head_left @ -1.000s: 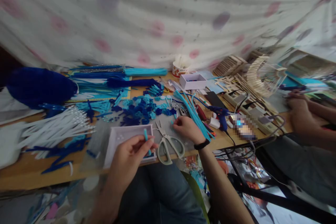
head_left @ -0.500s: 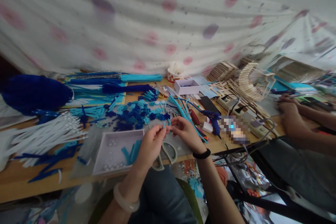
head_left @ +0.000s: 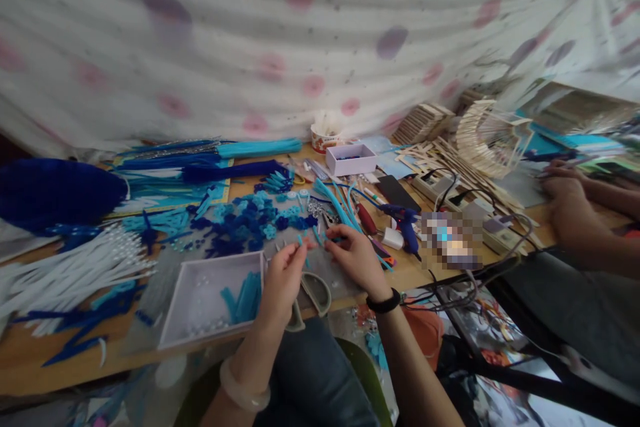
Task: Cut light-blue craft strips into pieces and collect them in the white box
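My left hand (head_left: 285, 275) is closed in a pinch on a short light-blue pipe cleaner piece (head_left: 301, 239), above the table's front edge. Facing it, my right hand (head_left: 354, 257) has thumb and forefinger together at another short light-blue pipe cleaner piece (head_left: 318, 235). A small gap separates the two pieces. Below the hands lie scissors with pale handles (head_left: 327, 299), partly covered by my left hand. Left of that hand, a white box (head_left: 173, 303) holds cut light-blue pieces (head_left: 246, 299) and pearly beads (head_left: 203, 328).
Blue pipe cleaner flowers (head_left: 240, 227) are heaped behind the box. White stems (head_left: 85, 267) lie at left. A glue gun (head_left: 407, 227), power strips (head_left: 493, 230) and wooden sticks (head_left: 460, 173) are at right. Another person's arm (head_left: 585, 220) rests on the table at far right.
My hands have drawn slightly apart, the left one shifting leftward, and the gap between the two light-blue pieces has widened. The whole view has shifted a little.
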The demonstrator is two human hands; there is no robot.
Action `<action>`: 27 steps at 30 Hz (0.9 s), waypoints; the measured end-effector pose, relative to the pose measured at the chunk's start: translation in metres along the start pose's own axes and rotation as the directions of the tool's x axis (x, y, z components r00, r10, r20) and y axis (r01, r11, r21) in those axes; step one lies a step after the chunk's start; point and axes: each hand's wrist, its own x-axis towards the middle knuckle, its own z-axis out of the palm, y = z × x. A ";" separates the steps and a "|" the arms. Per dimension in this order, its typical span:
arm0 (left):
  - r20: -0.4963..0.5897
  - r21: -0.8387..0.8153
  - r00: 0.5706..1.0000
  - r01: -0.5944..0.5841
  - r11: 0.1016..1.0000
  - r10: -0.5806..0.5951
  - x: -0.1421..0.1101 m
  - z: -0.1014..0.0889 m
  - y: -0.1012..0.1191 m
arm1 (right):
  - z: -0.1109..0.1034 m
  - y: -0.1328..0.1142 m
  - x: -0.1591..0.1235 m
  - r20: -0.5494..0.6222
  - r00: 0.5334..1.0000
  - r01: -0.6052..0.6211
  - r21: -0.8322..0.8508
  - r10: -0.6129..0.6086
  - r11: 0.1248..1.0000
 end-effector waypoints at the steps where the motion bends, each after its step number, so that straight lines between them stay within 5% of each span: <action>1: -0.016 -0.013 1.000 0.009 1.000 -0.009 0.000 0.000 0.000 | -0.002 -0.002 -0.002 -0.018 1.000 0.002 -0.001 -0.002 1.000; 9: 0.029 -0.129 0.998 0.065 0.990 -0.061 -0.013 -0.008 0.014 | 0.000 -0.027 -0.024 0.093 0.992 -0.114 0.329 0.088 0.937; 18: 0.085 0.036 0.995 -0.054 0.998 0.051 -0.030 -0.027 0.027 | 0.005 -0.042 -0.034 0.225 0.974 -0.093 0.253 0.035 0.963; 21: -0.020 0.076 0.994 -0.102 0.992 0.104 -0.031 -0.052 0.034 | 0.008 -0.033 -0.027 0.146 0.989 -0.033 0.049 0.025 0.998; 24: -0.242 0.167 0.960 -0.098 0.981 0.137 -0.032 -0.093 0.046 | 0.013 -0.016 -0.012 0.026 0.998 -0.058 -0.198 0.064 0.979; 27: -0.270 0.297 0.957 -0.025 0.955 0.109 -0.036 -0.127 0.051 | 0.022 -0.004 0.007 -0.020 0.996 -0.093 -0.356 0.091 0.930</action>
